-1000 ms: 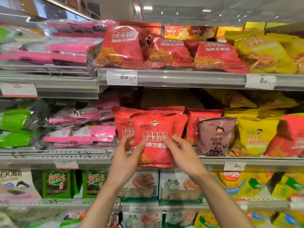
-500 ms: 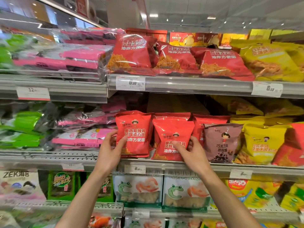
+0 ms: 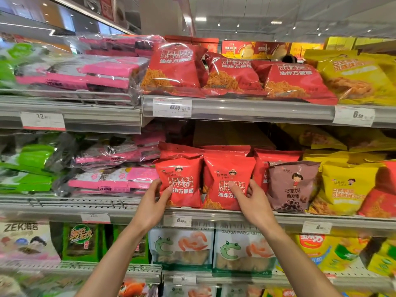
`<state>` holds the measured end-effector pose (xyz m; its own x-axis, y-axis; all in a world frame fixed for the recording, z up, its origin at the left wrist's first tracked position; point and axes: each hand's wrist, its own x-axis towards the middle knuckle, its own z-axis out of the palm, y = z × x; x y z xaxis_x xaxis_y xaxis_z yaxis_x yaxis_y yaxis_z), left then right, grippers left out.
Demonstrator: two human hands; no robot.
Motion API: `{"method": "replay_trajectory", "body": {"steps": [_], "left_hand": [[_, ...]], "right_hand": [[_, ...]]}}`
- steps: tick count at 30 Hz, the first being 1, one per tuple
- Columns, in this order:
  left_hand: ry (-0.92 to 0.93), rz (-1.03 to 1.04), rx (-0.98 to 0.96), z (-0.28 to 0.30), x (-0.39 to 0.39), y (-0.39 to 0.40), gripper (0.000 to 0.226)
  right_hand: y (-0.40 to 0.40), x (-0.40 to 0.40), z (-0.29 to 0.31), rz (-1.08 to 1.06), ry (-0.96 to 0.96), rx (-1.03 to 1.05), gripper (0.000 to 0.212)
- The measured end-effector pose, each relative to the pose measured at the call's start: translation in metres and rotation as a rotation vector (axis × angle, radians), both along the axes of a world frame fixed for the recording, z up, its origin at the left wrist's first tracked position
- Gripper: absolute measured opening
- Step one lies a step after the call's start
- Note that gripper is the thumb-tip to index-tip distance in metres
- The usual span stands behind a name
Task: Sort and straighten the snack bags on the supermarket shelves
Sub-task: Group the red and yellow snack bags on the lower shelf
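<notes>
Both hands had settled: the left hand (image 3: 153,202) pinched the left red bag (image 3: 182,181), while the right hand (image 3: 249,198) held a pinching grip on the right red bag (image 3: 229,181). Both bags stood upright on the middle shelf (image 3: 214,213), touching. Risk: sideways pressure could topple the brown bag (image 3: 291,185) just beside, or tip either bag forward off the edge.

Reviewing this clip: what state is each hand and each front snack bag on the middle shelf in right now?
Left hand: grips left red bag.
Right hand: grips right red bag.
Left red bag: upright at shelf edge.
Right red bag: upright, beside the first.
Brown bag: upright, untouched.
Yellow bag: upright, untouched.
</notes>
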<state>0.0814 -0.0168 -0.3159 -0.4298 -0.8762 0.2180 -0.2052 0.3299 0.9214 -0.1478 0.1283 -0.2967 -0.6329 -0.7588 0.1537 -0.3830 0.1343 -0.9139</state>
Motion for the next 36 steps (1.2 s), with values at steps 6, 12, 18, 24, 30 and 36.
{"method": "replay_trajectory", "body": {"steps": [6,12,18,24,30,36], "left_hand": [[0.028,0.049,-0.042,0.006,0.006,0.012,0.025],[0.135,0.128,-0.04,0.006,0.029,0.028,0.034],[0.297,0.176,0.006,0.005,0.039,0.055,0.02],[0.342,0.073,0.072,0.006,0.022,0.09,0.017],[0.371,0.077,0.084,0.007,-0.019,0.118,0.019],[0.399,0.092,0.091,0.011,-0.079,0.139,0.02]], "right_hand": [[0.01,0.002,0.001,-0.015,-0.048,-0.04,0.059],[0.036,0.005,-0.003,-0.101,-0.169,-0.162,0.058],[0.066,0.014,-0.011,-0.176,-0.274,-0.299,0.028],[0.106,0.0,-0.02,-0.192,-0.281,-0.339,0.014],[0.137,-0.043,-0.025,-0.189,-0.3,-0.335,0.013],[0.15,-0.108,-0.018,-0.155,-0.313,-0.355,0.013]]}}
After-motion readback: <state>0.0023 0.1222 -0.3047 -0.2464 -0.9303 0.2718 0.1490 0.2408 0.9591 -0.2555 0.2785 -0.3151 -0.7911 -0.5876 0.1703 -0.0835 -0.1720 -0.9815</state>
